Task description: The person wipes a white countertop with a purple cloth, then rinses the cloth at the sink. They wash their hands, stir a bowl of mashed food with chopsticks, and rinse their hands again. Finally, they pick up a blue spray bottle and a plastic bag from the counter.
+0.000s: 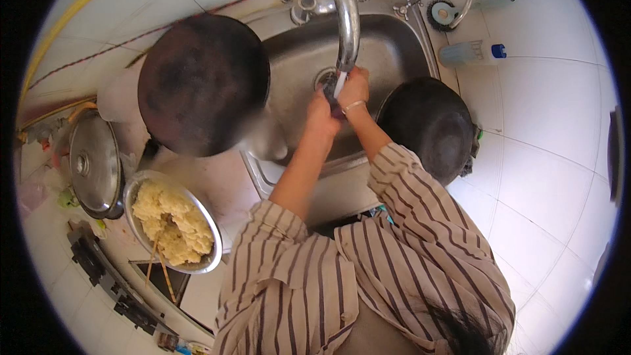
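Observation:
Over the stainless steel sink [298,61], both of my hands are close together under the curved metal faucet [349,29]. A white stream of water [340,84] falls between them. My left hand [323,112] grips a small dark object [330,92] with a purplish lower part, largely hidden by fingers and water; its kind is unclear. My right hand [356,89], with a bracelet at the wrist, holds the same object from the other side. Behind the hands, the sink drain [323,76] is partly visible.
A large round black pan [202,84] stands left of the sink; a black wok [434,128] leans at its right. A metal bowl [217,251] of yellow crumbly food with chopsticks [165,276] and a lidded pot [93,162] sit left. A blue-capped bottle [468,53] and brush [441,14] lie right.

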Available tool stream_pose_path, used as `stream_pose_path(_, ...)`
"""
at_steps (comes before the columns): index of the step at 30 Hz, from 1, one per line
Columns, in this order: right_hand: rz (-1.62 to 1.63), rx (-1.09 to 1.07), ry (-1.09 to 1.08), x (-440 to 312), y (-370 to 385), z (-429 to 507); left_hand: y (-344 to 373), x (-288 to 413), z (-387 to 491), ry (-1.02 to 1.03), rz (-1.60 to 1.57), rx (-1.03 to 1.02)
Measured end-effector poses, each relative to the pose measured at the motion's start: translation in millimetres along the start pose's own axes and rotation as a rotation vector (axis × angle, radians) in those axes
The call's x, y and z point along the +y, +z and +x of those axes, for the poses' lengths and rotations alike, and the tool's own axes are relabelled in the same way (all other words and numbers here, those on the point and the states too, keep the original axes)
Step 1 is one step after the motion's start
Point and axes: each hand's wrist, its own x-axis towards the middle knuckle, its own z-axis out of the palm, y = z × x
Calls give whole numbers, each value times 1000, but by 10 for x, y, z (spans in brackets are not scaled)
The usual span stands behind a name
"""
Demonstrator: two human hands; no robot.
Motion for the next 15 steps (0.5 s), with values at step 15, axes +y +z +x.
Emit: stream_pose_path(15,490,-92,-232,-69,19,-513,64,369,-212,80,71,-49)
